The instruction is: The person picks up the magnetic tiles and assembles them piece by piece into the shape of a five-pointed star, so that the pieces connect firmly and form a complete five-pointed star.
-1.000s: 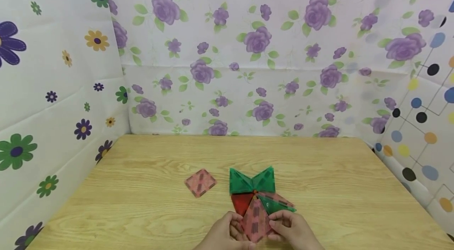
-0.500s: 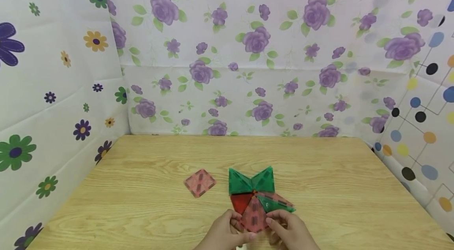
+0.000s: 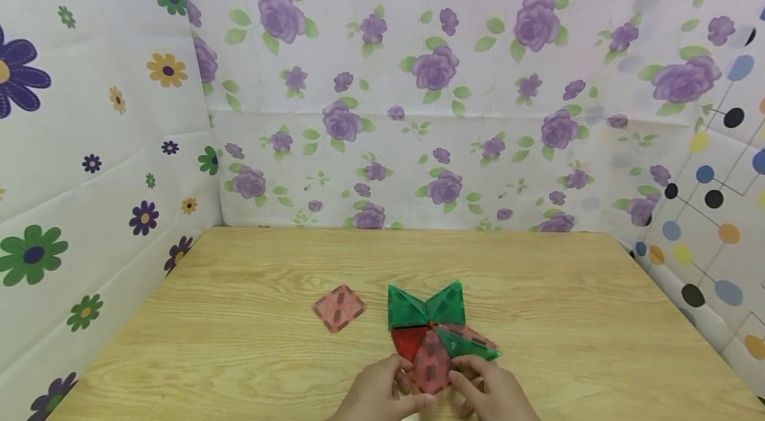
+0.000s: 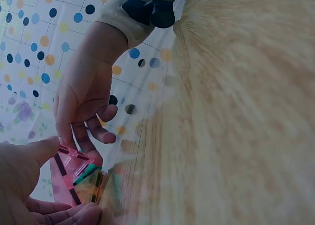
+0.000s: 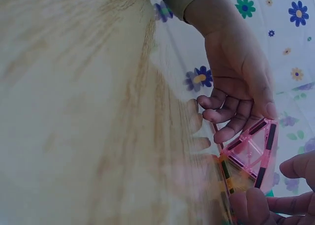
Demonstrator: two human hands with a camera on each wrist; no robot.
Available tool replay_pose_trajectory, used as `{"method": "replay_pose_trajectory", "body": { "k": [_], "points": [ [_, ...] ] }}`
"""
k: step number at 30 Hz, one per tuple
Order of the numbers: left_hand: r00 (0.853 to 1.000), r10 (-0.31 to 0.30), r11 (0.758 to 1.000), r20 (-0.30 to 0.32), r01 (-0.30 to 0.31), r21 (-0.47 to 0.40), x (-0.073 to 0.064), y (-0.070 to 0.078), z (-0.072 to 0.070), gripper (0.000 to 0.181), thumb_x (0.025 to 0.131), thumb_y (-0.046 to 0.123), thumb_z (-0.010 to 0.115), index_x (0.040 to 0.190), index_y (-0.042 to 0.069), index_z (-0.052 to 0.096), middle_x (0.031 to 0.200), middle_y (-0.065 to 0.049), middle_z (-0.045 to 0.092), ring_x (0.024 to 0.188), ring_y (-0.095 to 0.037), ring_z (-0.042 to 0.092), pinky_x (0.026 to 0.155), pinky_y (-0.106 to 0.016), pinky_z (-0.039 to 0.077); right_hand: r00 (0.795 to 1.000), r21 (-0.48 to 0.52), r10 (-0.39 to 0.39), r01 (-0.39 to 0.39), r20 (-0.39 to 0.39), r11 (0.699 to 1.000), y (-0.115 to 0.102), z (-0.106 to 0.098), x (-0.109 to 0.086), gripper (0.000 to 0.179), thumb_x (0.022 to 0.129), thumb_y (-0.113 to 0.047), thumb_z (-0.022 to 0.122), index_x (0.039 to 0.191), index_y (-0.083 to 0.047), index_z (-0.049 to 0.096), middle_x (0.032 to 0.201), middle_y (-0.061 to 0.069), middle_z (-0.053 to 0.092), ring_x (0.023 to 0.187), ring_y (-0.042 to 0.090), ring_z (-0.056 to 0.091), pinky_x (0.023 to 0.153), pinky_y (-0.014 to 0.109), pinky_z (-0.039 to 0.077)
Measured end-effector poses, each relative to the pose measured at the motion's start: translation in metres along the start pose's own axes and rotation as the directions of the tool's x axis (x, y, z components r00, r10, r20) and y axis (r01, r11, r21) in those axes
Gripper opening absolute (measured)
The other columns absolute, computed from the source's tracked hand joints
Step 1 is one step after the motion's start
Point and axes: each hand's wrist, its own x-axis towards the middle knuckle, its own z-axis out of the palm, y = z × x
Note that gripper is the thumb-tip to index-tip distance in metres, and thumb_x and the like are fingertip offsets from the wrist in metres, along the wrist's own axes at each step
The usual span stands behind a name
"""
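Note:
Both hands are at a pink translucent magnetic tile (image 3: 431,368), whose far tip meets the cluster of tiles. My left hand (image 3: 378,389) holds its left and near edges, the thumb at the near corner. On the right edge, my right hand (image 3: 493,386) pinches with thumb and index finger. In the left wrist view the pink tile (image 4: 61,180) is tilted, its dark magnet strips showing. The cluster has green tiles (image 3: 443,305) at the back, a red tile (image 3: 408,341) at left, and a green tile (image 3: 469,345) over a pink one at right.
A separate pink diamond-shaped tile (image 3: 339,308) lies flat to the left of the cluster. The wood-grain table (image 3: 239,341) extends around it. Floral cloth (image 3: 382,76) hangs behind the table, with patterned cloths at both sides.
The near corner of the held pink tile has shifted away from me, and the tile looks shorter in the head view. Both hands stay on it; the cluster and separate tile keep their places.

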Motion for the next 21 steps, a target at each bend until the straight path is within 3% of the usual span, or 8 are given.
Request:
{"method": "replay_pose_trajectory", "body": {
  "k": [6, 13, 21],
  "points": [
    [1.000, 0.002, 1.000, -0.004, -0.002, 0.014, 0.001, 0.001, 0.001, 0.045, 0.083, 0.042, 0.074, 0.109, 0.007, 0.062, 0.082, 0.004, 0.061, 0.064, -0.006, 0.051, 0.057, -0.023, 0.044, 0.999, -0.110, -0.038, 0.037, -0.008, 0.993, -0.002, -0.001, 0.001, 0.047, 0.095, -0.036, 0.059, 0.122, 0.002, 0.059, 0.085, 0.001, 0.066, 0.060, 0.014, 0.064, 0.057, 0.029, 0.050],
    [1.000, 0.000, 1.000, -0.016, 0.001, 0.017, -0.001, 0.000, -0.003, 0.047, 0.081, 0.043, 0.074, 0.112, 0.009, 0.063, 0.084, 0.003, 0.061, 0.065, -0.007, 0.053, 0.057, -0.023, 0.045, 0.997, -0.135, -0.074, 0.077, 0.020, 0.988, -0.007, -0.006, -0.001, 0.041, 0.095, -0.034, 0.059, 0.118, 0.000, 0.062, 0.084, 0.001, 0.067, 0.062, 0.014, 0.064, 0.057, 0.029, 0.051],
    [0.998, 0.035, 0.999, -0.043, -0.034, 0.013, -0.002, 0.005, -0.027, 0.050, 0.082, 0.042, 0.074, 0.119, 0.010, 0.061, 0.096, -0.001, 0.062, 0.070, -0.007, 0.054, 0.059, -0.023, 0.046, 0.991, -0.201, -0.131, 0.136, 0.035, 0.970, -0.021, -0.017, -0.001, 0.037, 0.094, -0.035, 0.061, 0.117, -0.007, 0.064, 0.084, -0.001, 0.063, 0.068, 0.006, 0.055, 0.058, 0.023, 0.046]
  ]
}}
